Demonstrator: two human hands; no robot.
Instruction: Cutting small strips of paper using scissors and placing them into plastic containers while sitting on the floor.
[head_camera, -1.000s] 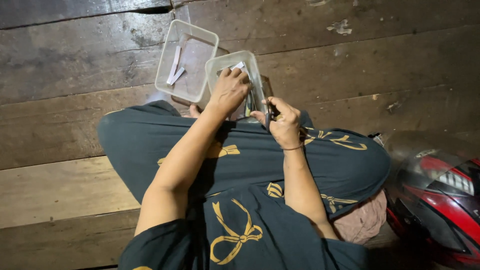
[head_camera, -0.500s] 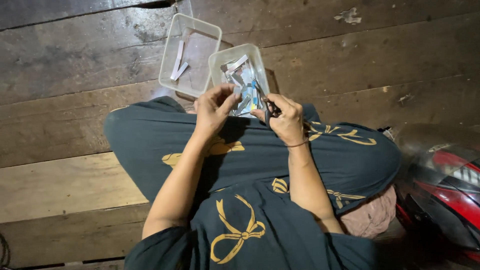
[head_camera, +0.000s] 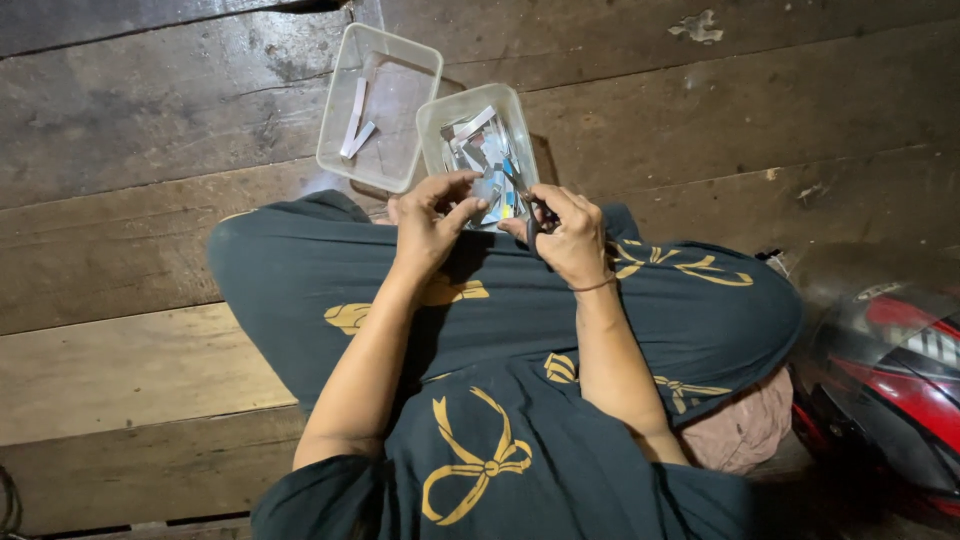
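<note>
Scissors (head_camera: 533, 218) sit gripped in the right hand (head_camera: 572, 232), while the left hand (head_camera: 428, 225) pinches a paper strip (head_camera: 487, 212) just above the tub (head_camera: 478, 150) of cuttings. Best to keep the strip taut over the tub so pieces drop inside.

Bare floorboards (head_camera: 150, 230) left; helmet (head_camera: 880, 380), seemingly, right

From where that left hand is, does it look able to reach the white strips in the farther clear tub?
Probably yes. The left hand sits just below the farther clear tub, which is open-topped, and the white strips lie uncovered inside. Nothing stands between them; the nearer tub of scraps is off to the side.
</note>
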